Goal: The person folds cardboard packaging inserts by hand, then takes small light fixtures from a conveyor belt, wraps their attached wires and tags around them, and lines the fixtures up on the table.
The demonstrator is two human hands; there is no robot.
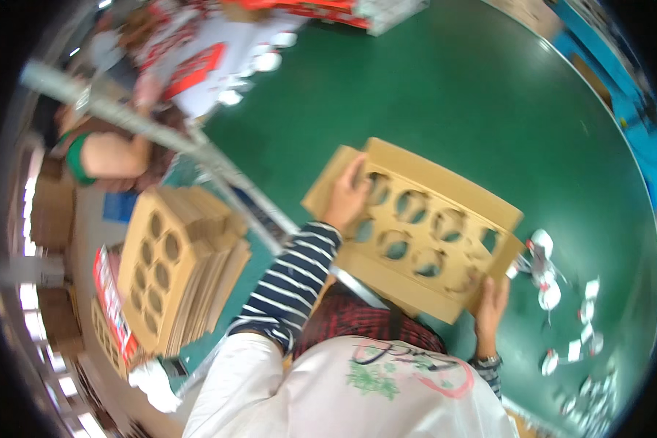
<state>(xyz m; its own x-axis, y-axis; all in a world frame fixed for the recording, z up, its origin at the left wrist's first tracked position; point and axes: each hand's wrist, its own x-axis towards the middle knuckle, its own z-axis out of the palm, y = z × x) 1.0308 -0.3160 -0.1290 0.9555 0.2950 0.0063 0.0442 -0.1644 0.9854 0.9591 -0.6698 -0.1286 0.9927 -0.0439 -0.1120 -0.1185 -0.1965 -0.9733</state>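
A brown cardboard insert (418, 233) with two rows of round cut-out holes is tilted over the green table in front of me. Its side flaps are folded partly up. My left hand (349, 196) grips its left end, with the thumb over the edge beside a hole. At the lower right corner, my right hand (491, 303) holds the right end flap, its fingers on the outside. Through the holes shows the green tabletop.
To my left stands a stack of similar cardboard inserts (164, 252). A metal rail (219, 164) runs along the table's left edge, and a co-worker's arm (113, 155) is beyond it. Small white round pieces (549, 295) lie at right, near a silvery pile (595, 401).
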